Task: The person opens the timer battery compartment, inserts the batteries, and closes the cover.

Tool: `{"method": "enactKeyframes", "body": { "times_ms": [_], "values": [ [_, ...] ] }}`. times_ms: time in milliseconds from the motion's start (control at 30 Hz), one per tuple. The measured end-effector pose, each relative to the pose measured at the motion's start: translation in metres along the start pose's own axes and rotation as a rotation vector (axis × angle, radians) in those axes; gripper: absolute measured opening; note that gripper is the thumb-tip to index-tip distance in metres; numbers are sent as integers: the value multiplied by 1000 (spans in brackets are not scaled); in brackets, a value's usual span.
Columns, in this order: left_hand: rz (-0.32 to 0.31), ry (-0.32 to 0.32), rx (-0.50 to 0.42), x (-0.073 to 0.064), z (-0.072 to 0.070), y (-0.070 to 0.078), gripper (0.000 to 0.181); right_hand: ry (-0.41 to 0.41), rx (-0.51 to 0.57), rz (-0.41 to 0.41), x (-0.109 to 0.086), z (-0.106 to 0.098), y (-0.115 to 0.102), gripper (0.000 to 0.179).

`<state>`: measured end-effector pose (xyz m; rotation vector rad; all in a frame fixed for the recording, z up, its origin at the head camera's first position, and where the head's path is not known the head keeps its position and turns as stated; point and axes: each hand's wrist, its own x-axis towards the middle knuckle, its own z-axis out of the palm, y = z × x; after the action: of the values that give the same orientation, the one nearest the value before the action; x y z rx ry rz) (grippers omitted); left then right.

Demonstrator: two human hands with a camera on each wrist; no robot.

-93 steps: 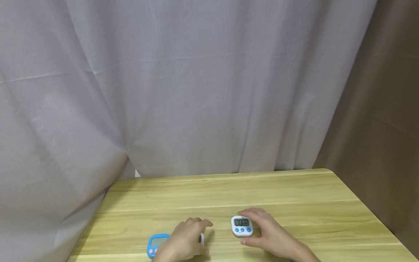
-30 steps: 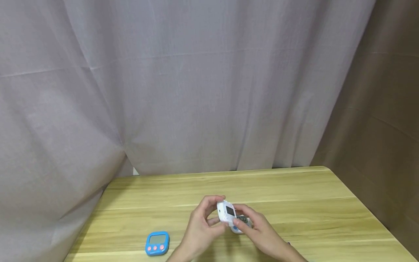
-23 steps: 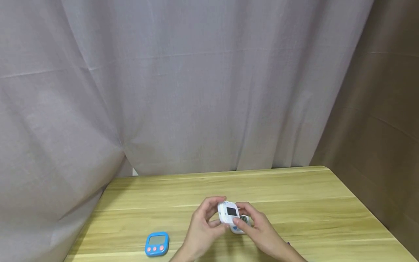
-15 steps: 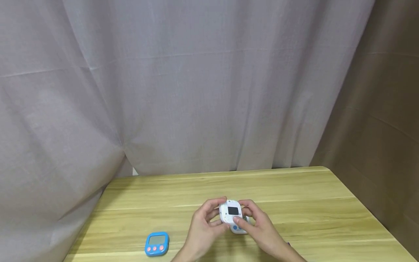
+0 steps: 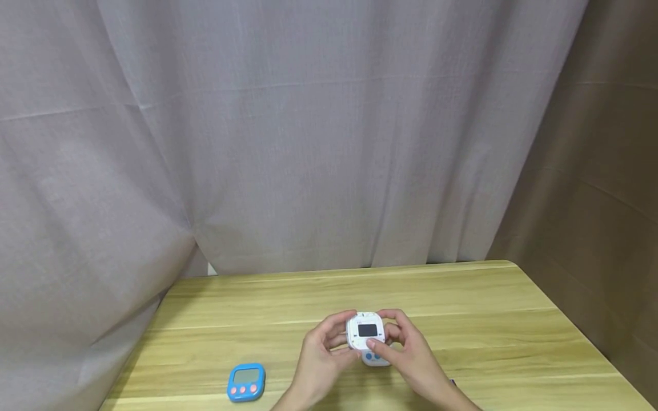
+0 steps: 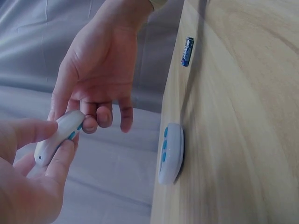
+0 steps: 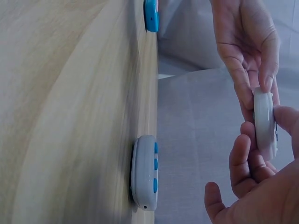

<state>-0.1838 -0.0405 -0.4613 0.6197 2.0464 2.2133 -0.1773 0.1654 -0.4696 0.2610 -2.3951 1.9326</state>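
Both hands hold a white kitchen timer (image 5: 367, 331) above the table, its back with a dark rectangle turned up to the head camera. Blue buttons show on its underside in the left wrist view. My left hand (image 5: 320, 355) grips its left edge between thumb and fingers. The right hand (image 5: 413, 355) pinches it, thumb (image 5: 377, 345) on the back near the lower edge and fingers on the far side. Below, partly hidden by the held timer, a second white timer (image 5: 376, 359) with blue buttons lies on the table.
A blue timer (image 5: 246, 382) with pink buttons lies to the left on the wood-grain table (image 5: 288, 297). One small battery (image 6: 188, 51) lies on the tabletop, barely visible beside the right forearm in the head view. Grey curtains (image 5: 308, 142) hang behind.
The left hand has lifted the white timer off the table; the right hand has left the second timer and taken hold too. Lately the held timer has turned its back squarely up.
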Motion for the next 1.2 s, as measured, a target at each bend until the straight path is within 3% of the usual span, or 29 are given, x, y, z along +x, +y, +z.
{"method": "enactKeyframes", "body": {
  "times_ms": [167,433,600,833,1200],
  "values": [
    [-13,5,23,1,0,0,62,19,4,-27,-1,0,-1,54],
    [-28,43,44,3,1,0,46,23,-4,-56,-1,-1,-2,52],
    [-48,52,30,3,2,1,46,-22,34,-12,-1,-2,-2,55],
    [-48,56,18,3,3,1,49,-65,77,-29,-2,-3,-1,58],
    [-53,104,27,0,7,0,50,-144,136,-140,-5,2,2,59]
  ]
}}
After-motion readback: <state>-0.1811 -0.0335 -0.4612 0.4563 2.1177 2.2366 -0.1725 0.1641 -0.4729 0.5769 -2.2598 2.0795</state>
